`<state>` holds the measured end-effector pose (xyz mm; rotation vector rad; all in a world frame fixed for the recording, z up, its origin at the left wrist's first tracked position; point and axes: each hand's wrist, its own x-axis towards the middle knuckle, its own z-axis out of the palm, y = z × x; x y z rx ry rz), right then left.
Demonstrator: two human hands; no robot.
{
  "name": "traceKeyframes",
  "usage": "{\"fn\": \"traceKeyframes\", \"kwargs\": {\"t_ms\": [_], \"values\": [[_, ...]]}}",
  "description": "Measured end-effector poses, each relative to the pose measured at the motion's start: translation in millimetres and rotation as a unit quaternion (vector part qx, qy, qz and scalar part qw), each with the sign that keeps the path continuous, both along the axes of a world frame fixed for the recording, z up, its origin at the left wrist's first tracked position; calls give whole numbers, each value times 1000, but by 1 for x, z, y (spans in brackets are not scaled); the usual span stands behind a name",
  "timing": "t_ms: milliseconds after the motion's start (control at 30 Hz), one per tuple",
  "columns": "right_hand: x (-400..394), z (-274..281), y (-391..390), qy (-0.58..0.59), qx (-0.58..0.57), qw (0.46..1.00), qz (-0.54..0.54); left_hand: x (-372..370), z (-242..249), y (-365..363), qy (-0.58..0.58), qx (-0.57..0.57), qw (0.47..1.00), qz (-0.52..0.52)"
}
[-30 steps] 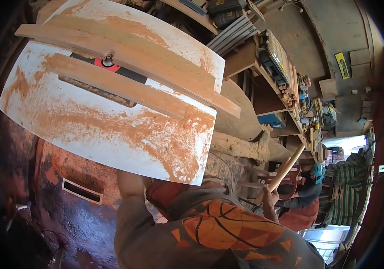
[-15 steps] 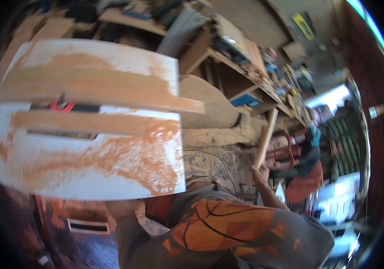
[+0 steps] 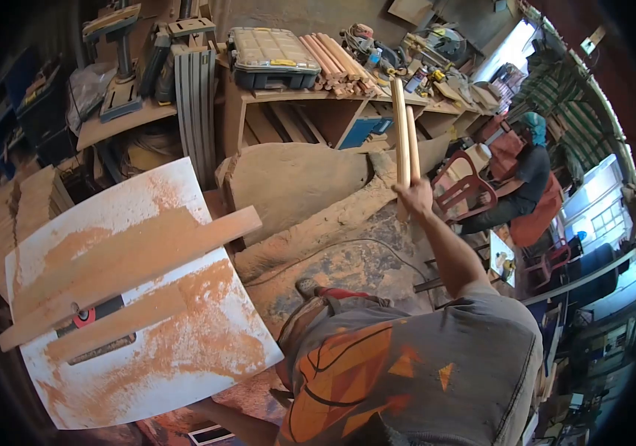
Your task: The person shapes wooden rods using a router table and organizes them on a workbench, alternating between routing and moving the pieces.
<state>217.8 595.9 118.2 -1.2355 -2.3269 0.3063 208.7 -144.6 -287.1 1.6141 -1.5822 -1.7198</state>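
Note:
My right hand (image 3: 415, 198) is shut around two long, pale wooden sticks (image 3: 403, 123), held upright at arm's length in front of the cluttered workbench. At the lower left stands a white saw table (image 3: 184, 349) smeared with orange sawdust. A wooden strip (image 3: 132, 271) lies across it, and a red insert (image 3: 83, 318) shows in its slot. My left forearm (image 3: 225, 420) runs under the table's near edge, so the left hand is hidden. My grey shirt with orange print (image 3: 377, 372) fills the bottom of the view.
A workbench at the back carries a grey toolbox (image 3: 272, 53), a stack of round wooden sticks (image 3: 336, 53) and power tools. A dust-covered mound (image 3: 296, 182) lies ahead. At the right, another person (image 3: 530, 175) sits near a red plastic chair (image 3: 461, 189).
My right hand has lifted the sticks from low at the right to upright ahead of me. My head has turned, so the saw table now lies at the lower left.

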Motion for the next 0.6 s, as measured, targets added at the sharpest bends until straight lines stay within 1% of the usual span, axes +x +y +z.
{"fn": "traceKeyframes", "kwargs": {"t_ms": [67,133,200,233,300,400,433,467,533,600], "values": [[-43,20,50,-20,-1,1000,-5,9,12,4,-9,-39,999,2],[-91,39,109,-30,12,999,13,22,25,10,-27,-84,996,6],[-146,59,171,-62,38,997,29,37,40,27,-48,-131,990,17],[-177,67,197,-52,49,997,35,46,49,39,-58,-155,986,27],[-240,86,245,-56,48,996,51,66,70,77,-82,-199,975,47],[-324,101,304,-92,27,991,96,97,97,159,-121,-219,966,62],[-350,96,321,-71,56,992,89,109,105,185,-138,-222,963,61],[-370,104,331,-104,4,988,111,122,115,208,-156,-224,960,60],[-415,102,349,-104,-3,986,131,145,129,256,-187,-212,957,62],[-462,82,366,-88,-3,986,140,164,140,293,-213,-200,955,57]]}}
